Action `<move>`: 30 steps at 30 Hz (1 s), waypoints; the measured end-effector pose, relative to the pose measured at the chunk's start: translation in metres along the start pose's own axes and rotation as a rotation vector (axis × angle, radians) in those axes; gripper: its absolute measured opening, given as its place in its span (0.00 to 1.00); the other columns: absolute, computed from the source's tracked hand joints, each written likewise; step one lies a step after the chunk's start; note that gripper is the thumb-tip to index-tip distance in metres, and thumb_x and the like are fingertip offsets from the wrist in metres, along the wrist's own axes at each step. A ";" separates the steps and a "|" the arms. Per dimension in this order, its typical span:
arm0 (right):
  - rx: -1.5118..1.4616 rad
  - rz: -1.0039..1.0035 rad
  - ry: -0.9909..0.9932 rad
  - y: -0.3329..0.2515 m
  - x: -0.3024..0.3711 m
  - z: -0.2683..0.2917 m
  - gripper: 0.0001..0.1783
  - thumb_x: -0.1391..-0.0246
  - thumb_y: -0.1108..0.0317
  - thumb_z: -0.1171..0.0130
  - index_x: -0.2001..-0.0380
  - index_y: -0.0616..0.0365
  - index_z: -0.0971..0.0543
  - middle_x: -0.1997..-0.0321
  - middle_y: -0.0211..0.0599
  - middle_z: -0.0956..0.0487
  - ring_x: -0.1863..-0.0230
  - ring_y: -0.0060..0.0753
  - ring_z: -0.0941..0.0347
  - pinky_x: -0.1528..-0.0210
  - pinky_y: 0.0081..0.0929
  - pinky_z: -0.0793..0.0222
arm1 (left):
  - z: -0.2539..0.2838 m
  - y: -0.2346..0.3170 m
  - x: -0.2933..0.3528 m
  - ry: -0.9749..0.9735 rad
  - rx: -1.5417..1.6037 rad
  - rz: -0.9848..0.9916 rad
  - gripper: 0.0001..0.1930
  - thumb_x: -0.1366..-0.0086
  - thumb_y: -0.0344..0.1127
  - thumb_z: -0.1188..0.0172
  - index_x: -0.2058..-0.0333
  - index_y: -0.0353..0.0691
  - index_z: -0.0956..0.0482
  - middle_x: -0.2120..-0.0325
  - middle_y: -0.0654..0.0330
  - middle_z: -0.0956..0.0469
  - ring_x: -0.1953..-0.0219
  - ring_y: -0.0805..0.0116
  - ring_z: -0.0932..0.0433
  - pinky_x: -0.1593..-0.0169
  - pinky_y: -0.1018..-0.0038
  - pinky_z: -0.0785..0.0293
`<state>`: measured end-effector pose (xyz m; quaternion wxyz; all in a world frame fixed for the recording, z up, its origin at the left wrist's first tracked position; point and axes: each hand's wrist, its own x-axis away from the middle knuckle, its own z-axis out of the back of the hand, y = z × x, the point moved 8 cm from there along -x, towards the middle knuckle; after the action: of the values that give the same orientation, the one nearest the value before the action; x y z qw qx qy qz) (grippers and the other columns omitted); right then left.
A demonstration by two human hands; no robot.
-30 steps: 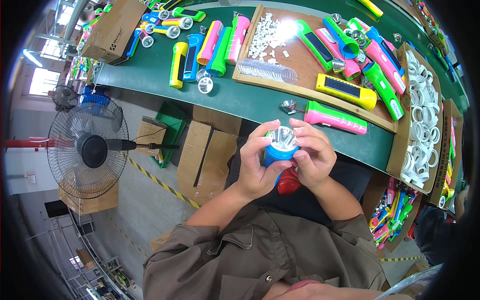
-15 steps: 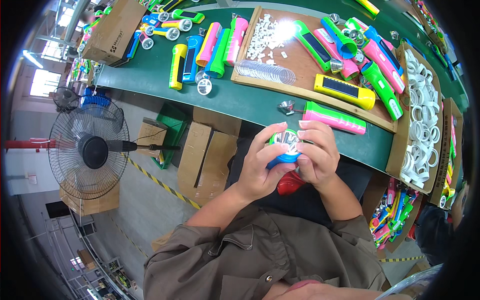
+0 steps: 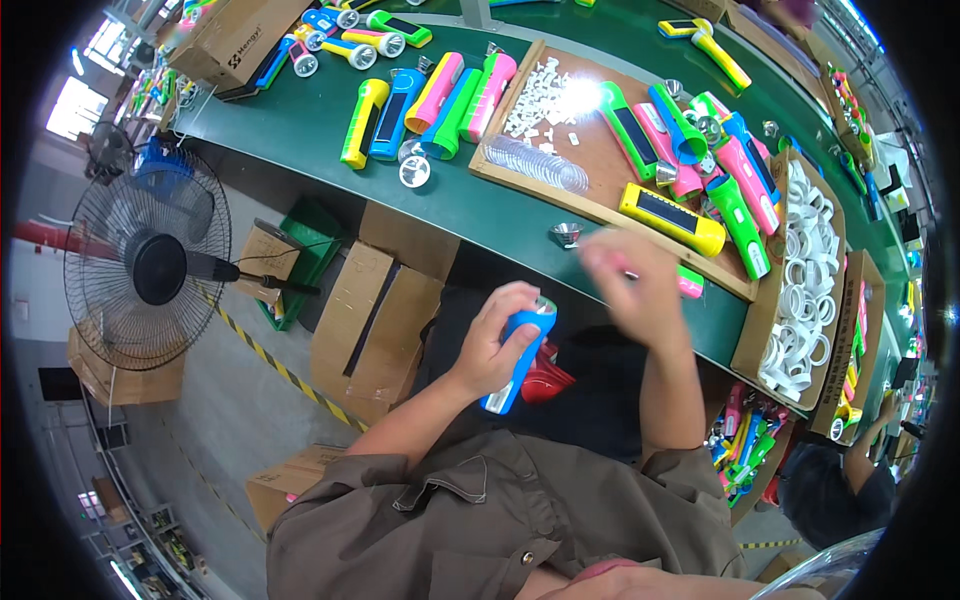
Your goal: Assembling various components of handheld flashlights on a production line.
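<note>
My left hand (image 3: 492,345) is closed around a blue flashlight (image 3: 512,372), held tilted below the table edge with its head up. My right hand (image 3: 638,290) is over the table's front edge, blurred by motion, so its grip is unclear. Beneath and beside that hand lies a pink and green flashlight (image 3: 691,281), mostly covered by it. A loose silver reflector cup (image 3: 565,235) rests just left of my right fingers. Below the blue flashlight a shiny red thing (image 3: 547,376) shows, its kind unclear.
On the green table (image 3: 400,210), a wooden tray (image 3: 600,205) holds clear discs (image 3: 535,163), small white parts (image 3: 545,95) and several flashlights. A carton of white rings (image 3: 803,290) stands at the right. More flashlights (image 3: 425,105) lie left of the tray. A fan (image 3: 158,268) stands at the left.
My hands have separated. The left has lowered slightly with the blue flashlight, now tilted; the right has let go of it and moved right to the table edge. The view has shifted a little.
</note>
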<state>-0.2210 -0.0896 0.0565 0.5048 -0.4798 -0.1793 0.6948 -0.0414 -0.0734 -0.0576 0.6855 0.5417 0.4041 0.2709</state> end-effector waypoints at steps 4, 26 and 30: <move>0.208 -0.209 -0.013 0.038 -0.076 0.005 0.11 0.45 0.68 0.40 0.63 0.65 0.18 0.63 0.48 0.17 0.63 0.45 0.20 0.56 0.37 0.25 | -0.030 -0.028 0.051 -0.118 0.176 0.192 0.13 0.30 0.33 0.47 0.49 0.39 0.33 0.47 0.53 0.36 0.62 0.65 0.21 0.71 0.73 0.19; 0.775 -0.382 -0.168 0.090 -0.077 -0.052 0.26 0.52 0.64 0.34 0.49 0.64 0.22 0.66 0.54 0.18 0.60 0.55 0.21 0.53 0.46 0.26 | -0.052 -0.018 0.079 -0.201 0.123 0.132 0.14 0.31 0.34 0.45 0.48 0.40 0.30 0.44 0.51 0.36 0.59 0.64 0.22 0.70 0.73 0.17; 0.669 -0.421 -0.102 0.089 -0.071 -0.046 0.29 0.53 0.65 0.33 0.46 0.63 0.24 0.65 0.53 0.18 0.59 0.53 0.20 0.51 0.45 0.27 | -0.053 -0.021 0.081 -0.201 0.114 0.143 0.15 0.31 0.35 0.45 0.48 0.39 0.31 0.44 0.51 0.36 0.59 0.64 0.22 0.70 0.73 0.17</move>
<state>-0.2269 -0.1998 0.0041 0.7551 -0.2065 -0.0622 0.6191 -0.0451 0.0138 -0.1033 0.6695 0.6317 0.3082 0.2401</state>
